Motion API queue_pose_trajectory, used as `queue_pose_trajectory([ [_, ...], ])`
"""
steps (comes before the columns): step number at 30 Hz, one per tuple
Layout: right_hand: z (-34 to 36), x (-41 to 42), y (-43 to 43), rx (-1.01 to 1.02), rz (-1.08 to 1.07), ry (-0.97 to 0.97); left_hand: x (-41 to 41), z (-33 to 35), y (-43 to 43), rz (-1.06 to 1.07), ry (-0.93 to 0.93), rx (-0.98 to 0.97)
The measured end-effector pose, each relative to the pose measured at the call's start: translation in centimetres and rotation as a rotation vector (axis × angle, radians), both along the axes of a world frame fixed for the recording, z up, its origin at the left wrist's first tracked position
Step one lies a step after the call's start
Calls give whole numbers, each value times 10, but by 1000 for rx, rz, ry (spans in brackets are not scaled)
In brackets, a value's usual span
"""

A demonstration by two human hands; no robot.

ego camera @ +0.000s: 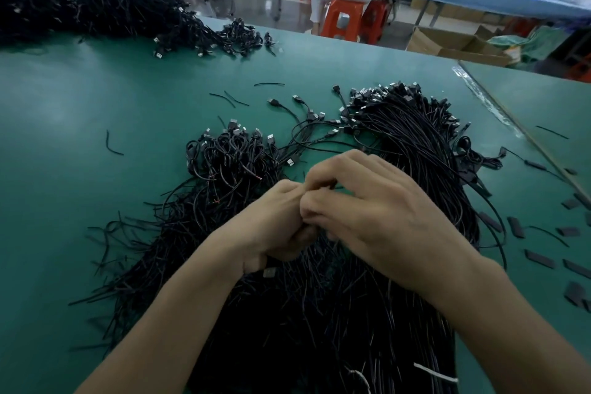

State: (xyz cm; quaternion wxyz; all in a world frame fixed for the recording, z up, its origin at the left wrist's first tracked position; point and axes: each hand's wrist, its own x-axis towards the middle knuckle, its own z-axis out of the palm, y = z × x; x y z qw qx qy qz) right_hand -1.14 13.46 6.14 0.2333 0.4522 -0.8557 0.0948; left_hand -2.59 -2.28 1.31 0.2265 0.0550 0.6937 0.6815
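Left hand: its fingers are curled tight into the palm, the thumb pressed against the right hand's fingertips. It grips a cable, though most of the grip is hidden.
Right hand: the knuckles are up and the fingers are bent. The forefinger and thumb pinch the same cable, and the other fingers are loosely curled beside them.
Cable: it is held between the two hands, just above the bundle at mid-bench. Only a short dark stretch shows at the right fingertips, lying roughly left to right. Which way its ends point cannot be told.
Bundle: a thick sheaf of black cables under both wrists. Its long axis runs from the near edge away and slightly right, and the plugs (metal-tipped, USB type) all point to the far side.
Plug: a single one, just below the left hand and lying on the bundle.
Small pile: looped cables just left of the hands. The plugs are at the far end, and the bare ends fan out to the near left.
Bench: green, and it carries everything.
Offcuts: short black wire bits, scattered beyond the small pile.
Strips: flat black pieces on the right, well apart from the hands.
Far heap: a large tangle of cables at the far left corner.
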Motion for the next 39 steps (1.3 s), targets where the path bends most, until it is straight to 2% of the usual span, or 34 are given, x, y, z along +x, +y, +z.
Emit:
queue_pose_trajectory([
  [2, 0, -2, 3, -66, -7, -152, 0, 3, 2, -42, 4, -33],
  [6, -6, -2, 5, -278, -95, -368, 4, 5, 2, -7, -18, 61],
  [9, -7, -2, 7, -421, -147, -465, -6, 9, 9, -35, -76, -47],
  [11, -6, -3, 8, -491, -170, -539, -8, 11, 7, -140, -127, -110],
  [14, -5, -2, 10, -453, -193, -604, 0, 10, -3, -310, 150, -134],
  [16, -5, -1, 11, -348, -196, -601, 5, 6, -7, -350, 229, -194],
  [20, -6, 3, 11, -179, -167, -509, 4, 7, -4, -385, 247, -250],
  [29, -5, 10, 8, -45, -109, -377, 5, 3, -1, -319, 296, -193],
  [34, -4, 9, 10, -29, -139, -303, 5, 2, 1, -259, 298, -89],
  [39, -7, 6, 9, -207, -200, -421, 5, 2, 3, -233, 254, -35],
])
